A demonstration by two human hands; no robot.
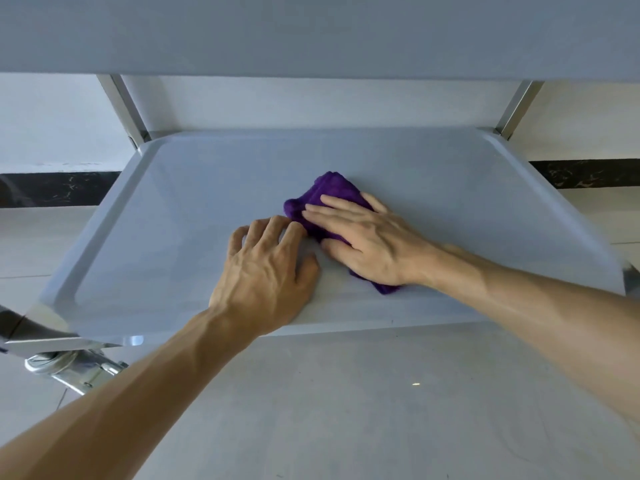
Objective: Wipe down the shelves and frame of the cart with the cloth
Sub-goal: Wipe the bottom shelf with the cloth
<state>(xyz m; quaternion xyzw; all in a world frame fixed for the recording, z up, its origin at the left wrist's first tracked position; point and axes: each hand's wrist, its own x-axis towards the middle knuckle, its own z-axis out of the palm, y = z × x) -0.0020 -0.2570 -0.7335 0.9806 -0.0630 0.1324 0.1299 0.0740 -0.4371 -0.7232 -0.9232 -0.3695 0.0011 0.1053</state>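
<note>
A purple cloth (329,192) lies bunched on the cart's lower shelf (194,209), a pale grey tray with a raised rim. My right hand (367,240) presses flat on the cloth with straight fingers, covering most of it. My left hand (266,268) rests on the shelf just left of the cloth, fingers bent at the knuckles with the tips on the surface, close to the cloth's edge. The upper shelf (311,32) spans the top of the view. Two metal frame posts, one (124,109) at the left and one (516,109) at the right, rise from the shelf's back corners.
A metal caster wheel bracket (72,368) sits under the shelf's front left corner. The floor (346,410) is pale grey tile. A white wall with a dark marbled skirting (59,188) runs behind the cart.
</note>
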